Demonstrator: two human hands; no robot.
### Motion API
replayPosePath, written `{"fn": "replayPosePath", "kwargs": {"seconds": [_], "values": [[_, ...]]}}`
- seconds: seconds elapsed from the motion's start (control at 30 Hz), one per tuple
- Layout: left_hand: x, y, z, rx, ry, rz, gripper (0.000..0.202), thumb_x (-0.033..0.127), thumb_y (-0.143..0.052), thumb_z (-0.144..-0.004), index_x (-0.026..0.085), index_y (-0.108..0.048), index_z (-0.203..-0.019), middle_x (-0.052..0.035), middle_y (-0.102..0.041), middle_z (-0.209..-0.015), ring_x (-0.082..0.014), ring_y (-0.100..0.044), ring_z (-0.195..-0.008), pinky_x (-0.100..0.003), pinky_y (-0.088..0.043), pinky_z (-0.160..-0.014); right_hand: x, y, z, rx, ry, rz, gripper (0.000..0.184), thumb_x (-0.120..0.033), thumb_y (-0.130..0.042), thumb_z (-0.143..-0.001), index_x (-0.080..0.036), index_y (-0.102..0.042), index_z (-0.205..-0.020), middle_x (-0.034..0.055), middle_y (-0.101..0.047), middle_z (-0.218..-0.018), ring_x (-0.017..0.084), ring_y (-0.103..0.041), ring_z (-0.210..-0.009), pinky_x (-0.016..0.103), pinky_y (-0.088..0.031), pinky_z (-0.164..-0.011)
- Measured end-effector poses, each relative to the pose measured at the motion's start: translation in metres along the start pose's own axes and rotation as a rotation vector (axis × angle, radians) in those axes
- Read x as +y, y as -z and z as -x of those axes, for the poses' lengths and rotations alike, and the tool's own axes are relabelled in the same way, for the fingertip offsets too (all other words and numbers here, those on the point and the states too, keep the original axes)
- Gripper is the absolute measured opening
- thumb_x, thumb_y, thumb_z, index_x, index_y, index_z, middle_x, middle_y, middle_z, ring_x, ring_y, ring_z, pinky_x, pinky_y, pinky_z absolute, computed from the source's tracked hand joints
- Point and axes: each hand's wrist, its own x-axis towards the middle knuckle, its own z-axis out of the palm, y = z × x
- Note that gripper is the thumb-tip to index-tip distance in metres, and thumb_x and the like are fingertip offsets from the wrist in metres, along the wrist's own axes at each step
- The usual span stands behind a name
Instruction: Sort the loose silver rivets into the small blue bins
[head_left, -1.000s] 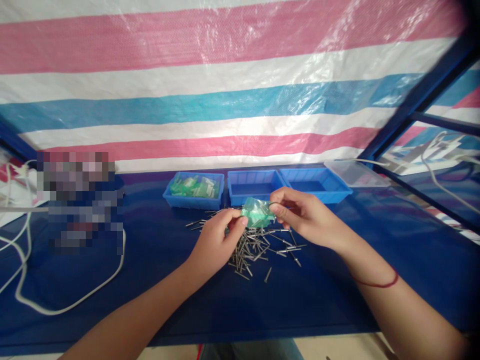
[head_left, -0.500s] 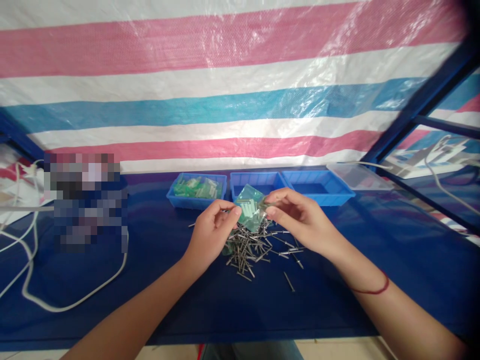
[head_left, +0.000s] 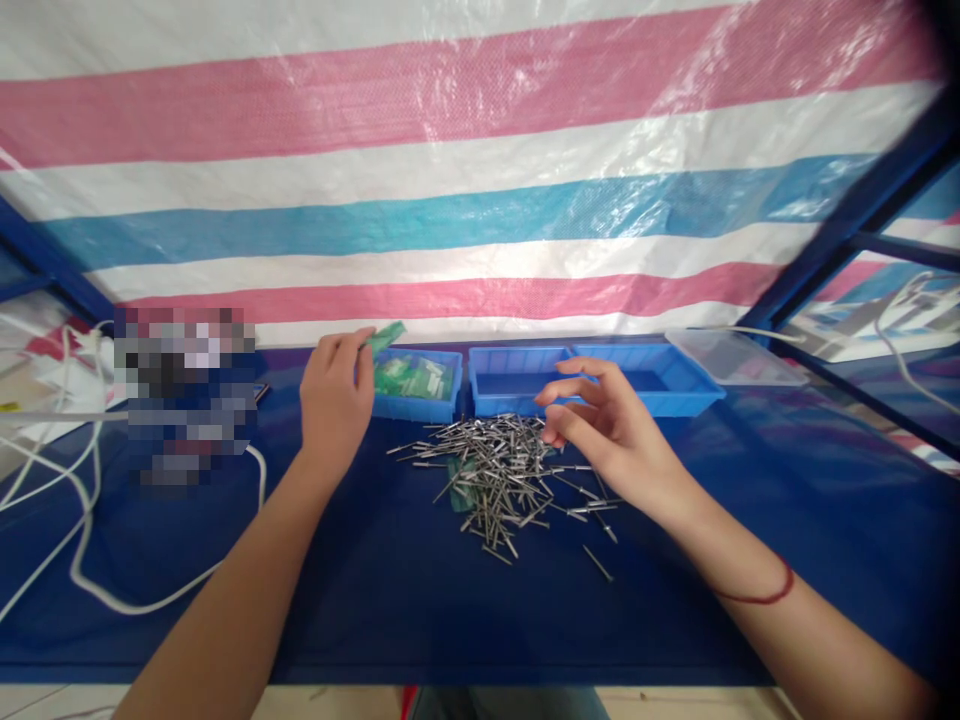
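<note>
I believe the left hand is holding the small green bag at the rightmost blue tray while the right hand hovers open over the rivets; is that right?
Not quite: in the head view the left hand holds the small green bag at the leftmost blue tray, not the rightmost. The right hand does hover open over the rivets.

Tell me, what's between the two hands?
Head view: the bag-filled blue tray and part of the metal pin pile sit between the left hand, pinching a green bag, and the right hand.
</note>
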Motion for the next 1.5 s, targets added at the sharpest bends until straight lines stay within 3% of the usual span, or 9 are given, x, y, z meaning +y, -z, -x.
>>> {"fn": "replayPosePath", "kwargs": {"seconds": [0.1,0.23,0.47,0.57,0.63,0.77,1.0,1.2,1.5], "values": [[-0.010,-0.010,0.003,-0.232,-0.055,-0.078,0.030,0.024,-0.042,-0.092,0.016,-0.066,-0.108,-0.0096,-0.060,-0.103,-0.0217,-0.059,-0.095,-0.032,-0.045,-0.088,0.002,0.000,0.002,-0.025,0.014,0.060,0.036,-0.033,-0.055,-0.088,-0.028,-0.035,-0.117,0.0017,-0.054,-0.097,0.010,-0.057,-0.065,0.027,-0.050,-0.059],[-0.004,-0.017,0.009,-0.349,-0.113,-0.073,0.033,0.028,-0.038,-0.093,0.016,-0.066,-0.108,-0.0093,-0.060,-0.103,-0.0210,-0.058,-0.096,-0.032,-0.043,-0.090,0.005,-0.001,0.001,-0.111,0.050,0.202,0.035,-0.033,-0.053,-0.089,-0.026,-0.037,-0.119,0.0021,-0.054,-0.093,0.011,-0.055,-0.066,0.028,-0.050,-0.061],[0.018,0.006,0.014,-0.236,-0.235,-0.078,0.028,0.030,-0.047,-0.090,0.019,-0.063,-0.111,-0.0122,-0.055,-0.119,-0.0293,-0.045,-0.116,-0.043,-0.035,-0.098,-0.020,0.015,0.018,-0.246,0.149,0.629,0.018,-0.033,-0.050,-0.091,-0.023,-0.051,-0.106,0.0048,-0.059,-0.095,0.015,-0.058,-0.075,0.028,-0.048,-0.066],[0.031,0.021,0.028,-0.447,-0.363,-0.045,0.022,0.029,-0.047,-0.090,0.019,-0.066,-0.095,-0.0085,-0.062,-0.100,-0.0237,-0.056,-0.096,-0.036,-0.042,-0.087,-0.023,0.024,0.052,-0.400,0.098,0.847,0.019,-0.036,-0.052,-0.090,-0.022,-0.055,-0.102,0.0048,-0.061,-0.089,0.017,-0.060,-0.075,0.030,-0.048,-0.068],[0.039,0.028,0.040,-0.614,-0.320,-0.031,0.024,0.031,-0.046,-0.091,0.018,-0.064,-0.085,-0.0053,-0.064,-0.084,-0.0193,-0.060,-0.078,-0.030,-0.045,-0.073,-0.017,0.026,0.077,-0.446,0.083,0.935,0.019,-0.035,-0.049,-0.091,-0.022,-0.055,-0.104,0.0054,-0.062,-0.090,0.019,-0.062,-0.079,0.031,-0.048,-0.068],[0.050,0.028,0.059,-0.758,-0.194,-0.130,0.033,0.033,-0.038,-0.094,0.018,-0.062,-0.076,-0.0051,-0.064,-0.076,-0.0200,-0.063,-0.073,-0.027,-0.042,-0.061,0.000,0.019,0.104,-0.354,0.153,1.030,0.020,-0.026,-0.040,-0.095,-0.022,-0.060,-0.094,0.0061,-0.063,-0.084,0.019,-0.062,-0.074,0.032,-0.047,-0.067],[0.056,0.011,0.054,-0.820,-0.014,0.026,0.032,0.036,-0.044,-0.089,0.020,-0.062,-0.069,-0.0049,-0.064,-0.071,-0.0206,-0.062,-0.066,-0.025,-0.037,-0.055,0.005,0.000,0.084,-0.296,0.275,1.209,0.024,-0.023,-0.039,-0.096,-0.019,-0.062,-0.087,0.0073,-0.062,-0.076,0.020,-0.058,-0.071,0.033,-0.042,-0.069],[0.052,0.005,0.045,-0.939,0.133,0.166,0.022,0.032,-0.051,-0.079,0.020,-0.066,-0.067,-0.0030,-0.064,-0.065,-0.0189,-0.060,-0.060,-0.024,-0.032,-0.052,0.005,-0.013,0.066,-0.344,0.265,1.229,0.018,-0.019,-0.045,-0.093,-0.018,-0.062,-0.087,0.0064,-0.061,-0.077,0.020,-0.056,-0.073,0.033,-0.039,-0.068],[0.050,0.020,0.027,-0.690,0.100,0.232,0.018,0.029,-0.043,-0.087,0.020,-0.055,-0.077,0.0007,-0.059,-0.067,-0.0161,-0.056,-0.062,-0.026,-0.035,-0.058,-0.008,-0.015,0.020,-0.296,0.116,0.836,0.015,-0.025,-0.048,-0.089,-0.018,-0.059,-0.082,0.0037,-0.061,-0.075,0.016,-0.056,-0.071,0.029,-0.041,-0.067]]}}
